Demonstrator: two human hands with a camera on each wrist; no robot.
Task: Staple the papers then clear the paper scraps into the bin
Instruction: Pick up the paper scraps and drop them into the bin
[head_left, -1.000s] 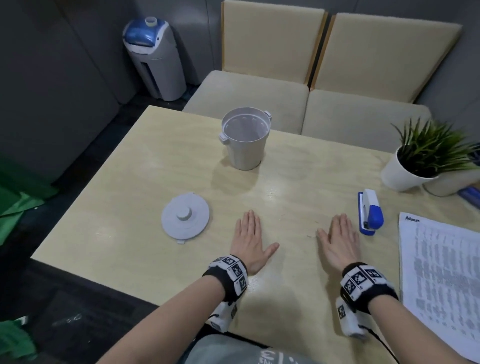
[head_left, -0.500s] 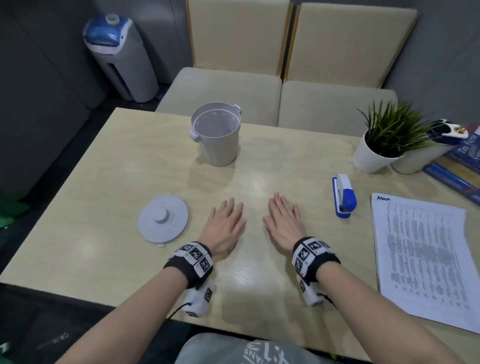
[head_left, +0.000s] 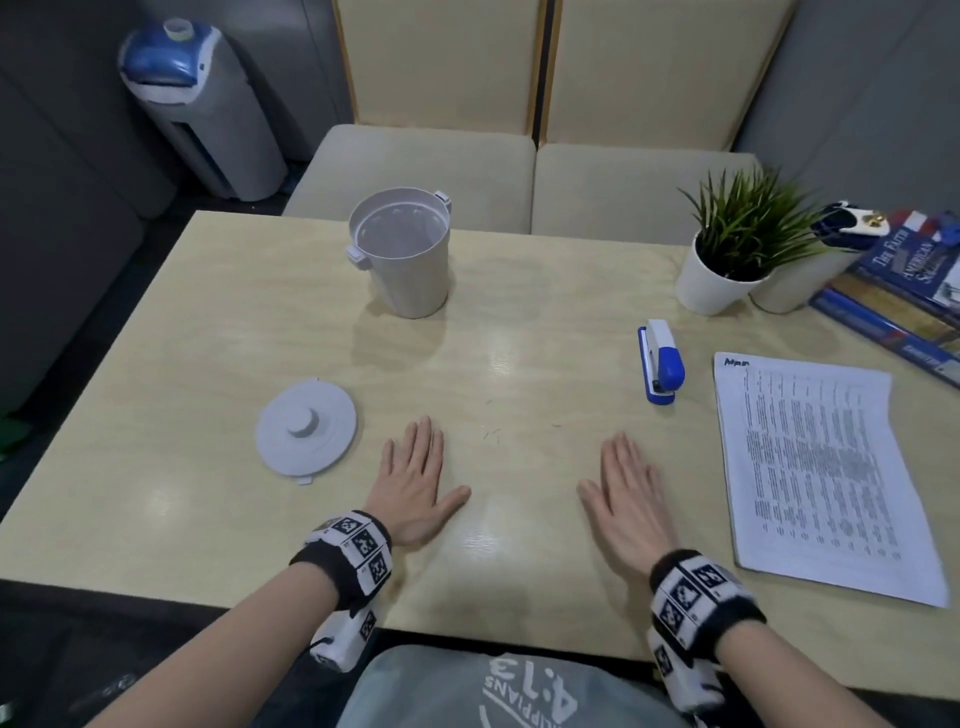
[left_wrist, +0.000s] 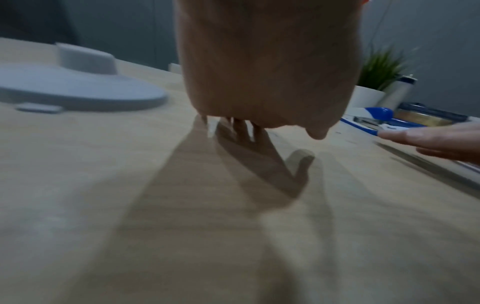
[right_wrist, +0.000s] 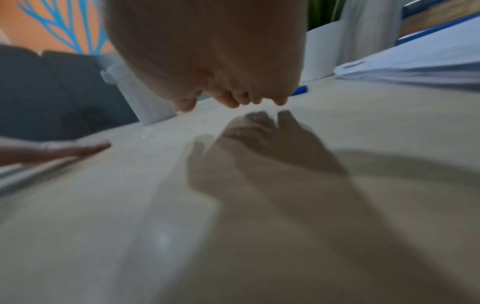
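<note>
Both hands lie flat, palms down, on the wooden table (head_left: 519, 322) and hold nothing. My left hand (head_left: 415, 467) rests just right of the round white bin lid (head_left: 306, 426). My right hand (head_left: 626, 483) rests between the left hand and the printed papers (head_left: 815, 467). A blue and white stapler (head_left: 661, 361) stands beyond the right hand, left of the papers. The open white bin (head_left: 400, 260) stands at the far middle of the table. A few tiny specks (head_left: 491, 434) lie between the hands. In the left wrist view the lid (left_wrist: 78, 88) and stapler (left_wrist: 376, 115) show past the palm.
A potted plant (head_left: 727, 270) in a white pot and a stack of books (head_left: 904, 301) sit at the far right. Beige seat cushions (head_left: 431, 166) run behind the table. A grey and blue appliance (head_left: 202, 114) stands on the floor at the far left.
Half a second ago the two hands lay close together; they have slid apart, the left one leftward and the right one rightward. Both stay flat on the table.
</note>
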